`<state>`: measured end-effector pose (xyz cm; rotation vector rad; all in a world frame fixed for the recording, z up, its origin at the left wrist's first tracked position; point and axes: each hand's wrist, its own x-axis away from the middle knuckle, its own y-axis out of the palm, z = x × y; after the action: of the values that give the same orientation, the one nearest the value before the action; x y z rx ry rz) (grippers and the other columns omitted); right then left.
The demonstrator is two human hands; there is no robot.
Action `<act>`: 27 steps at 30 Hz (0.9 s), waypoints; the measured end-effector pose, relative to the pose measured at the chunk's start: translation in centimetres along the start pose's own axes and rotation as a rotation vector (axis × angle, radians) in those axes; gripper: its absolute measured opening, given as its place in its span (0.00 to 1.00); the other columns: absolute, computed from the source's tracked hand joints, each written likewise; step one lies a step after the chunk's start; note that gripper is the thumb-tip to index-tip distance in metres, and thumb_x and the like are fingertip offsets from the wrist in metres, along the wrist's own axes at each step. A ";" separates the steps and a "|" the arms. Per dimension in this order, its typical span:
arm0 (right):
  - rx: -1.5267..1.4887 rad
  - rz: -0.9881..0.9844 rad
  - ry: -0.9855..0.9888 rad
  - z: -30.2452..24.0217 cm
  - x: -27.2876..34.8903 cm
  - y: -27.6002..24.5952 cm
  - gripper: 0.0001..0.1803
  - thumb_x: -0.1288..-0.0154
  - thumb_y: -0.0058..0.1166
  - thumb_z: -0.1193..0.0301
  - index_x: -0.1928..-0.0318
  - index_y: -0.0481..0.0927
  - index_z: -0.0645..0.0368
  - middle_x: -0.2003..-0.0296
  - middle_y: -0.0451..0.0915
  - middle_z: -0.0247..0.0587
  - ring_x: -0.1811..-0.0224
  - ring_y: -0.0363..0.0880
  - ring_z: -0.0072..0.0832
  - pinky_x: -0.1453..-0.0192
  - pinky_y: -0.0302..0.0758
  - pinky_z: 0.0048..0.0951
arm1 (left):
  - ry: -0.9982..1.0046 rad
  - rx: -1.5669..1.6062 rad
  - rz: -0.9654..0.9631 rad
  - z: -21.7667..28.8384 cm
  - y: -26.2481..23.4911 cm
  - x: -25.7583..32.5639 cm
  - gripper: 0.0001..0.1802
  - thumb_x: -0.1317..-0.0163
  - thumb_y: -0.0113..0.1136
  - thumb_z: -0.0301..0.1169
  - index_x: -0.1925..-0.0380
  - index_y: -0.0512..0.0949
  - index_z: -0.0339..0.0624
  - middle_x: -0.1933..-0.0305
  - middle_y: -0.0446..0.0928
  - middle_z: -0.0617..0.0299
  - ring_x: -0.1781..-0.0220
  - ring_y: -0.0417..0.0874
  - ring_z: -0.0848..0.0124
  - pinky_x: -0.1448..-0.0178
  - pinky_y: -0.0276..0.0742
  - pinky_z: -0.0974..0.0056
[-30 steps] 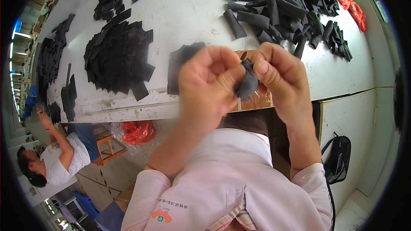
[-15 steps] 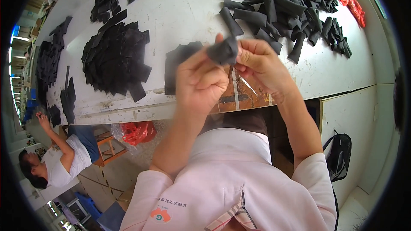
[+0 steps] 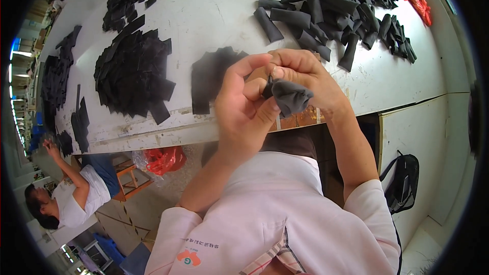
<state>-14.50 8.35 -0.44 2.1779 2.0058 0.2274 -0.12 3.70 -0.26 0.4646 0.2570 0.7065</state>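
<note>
A small dark grey fabric tube (image 3: 292, 97), bunched and puckered, is held in front of me above the table's near edge. My left hand (image 3: 242, 99) is closed on it, with the thumb pressed against the cloth and the index finger raised along the far side. My right hand (image 3: 309, 79) pinches the far end of the same piece between thumb and fingertips. Left of my hands lies a low stack of flat black fabric pieces (image 3: 206, 79). Underneath the hands, a worn brown board (image 3: 298, 121) on the table is mostly covered.
Rolled dark fabric tubes (image 3: 316, 7) are heaped at the far right, near red plastic bags (image 3: 418, 7). Large piles of flat black pieces (image 3: 132, 74) cover the left side. Another person (image 3: 76, 188) works at the left; a black backpack (image 3: 405, 183) hangs at right.
The fabric tube has come nearer to me and turned, its loose end now pointing right. My left thumb has moved onto it, and my right fingers have shifted to its far end.
</note>
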 end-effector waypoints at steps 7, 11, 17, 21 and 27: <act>-0.130 0.100 0.081 5.3 -0.1 -1.2 0.15 0.37 0.47 0.60 0.73 0.72 0.60 0.81 0.67 0.26 0.77 0.63 0.14 0.72 0.63 0.17 | 0.029 -0.197 0.125 -2.6 -1.9 -0.3 0.19 0.40 0.50 0.26 0.50 0.62 0.33 0.63 0.74 0.56 0.73 0.70 0.79 0.70 0.65 0.77; 0.087 0.143 0.064 3.6 0.2 -0.8 0.17 0.36 0.45 0.60 0.72 0.71 0.62 0.81 0.67 0.28 0.77 0.64 0.13 0.73 0.63 0.17 | 0.495 -0.709 -0.083 -0.9 -2.6 -2.3 0.12 0.43 0.55 0.25 0.59 0.71 0.33 0.62 0.75 0.59 0.57 0.72 0.75 0.53 0.69 0.70; 0.941 0.336 -0.537 -0.7 0.9 0.7 0.17 0.45 0.53 0.60 0.72 0.72 0.63 0.78 0.71 0.36 0.73 0.71 0.25 0.74 0.66 0.24 | 0.434 0.084 0.117 0.4 -0.7 -1.6 0.04 0.41 0.50 0.22 0.68 0.73 0.36 0.62 0.76 0.55 0.57 0.75 0.70 0.47 0.67 0.59; 1.476 0.093 -0.440 -1.0 0.9 0.8 0.18 0.58 0.61 0.58 0.73 0.72 0.57 0.76 0.73 0.35 0.69 0.74 0.34 0.72 0.69 0.32 | 0.424 -0.045 0.181 -0.7 -2.3 -0.4 0.04 0.42 0.50 0.22 0.67 0.73 0.36 0.61 0.76 0.55 0.57 0.74 0.70 0.45 0.65 0.61; 1.201 0.179 -0.356 3.6 1.6 -0.1 0.18 0.63 0.63 0.61 0.73 0.71 0.56 0.77 0.73 0.35 0.72 0.73 0.35 0.72 0.69 0.33 | 0.102 0.015 0.024 -0.7 -1.5 -2.3 0.08 0.46 0.54 0.20 0.65 0.74 0.34 0.62 0.75 0.54 0.59 0.74 0.73 0.48 0.67 0.66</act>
<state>-13.64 9.85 -3.96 2.6293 1.8980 -1.6013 -1.29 1.37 -1.46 0.4473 0.3529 0.7531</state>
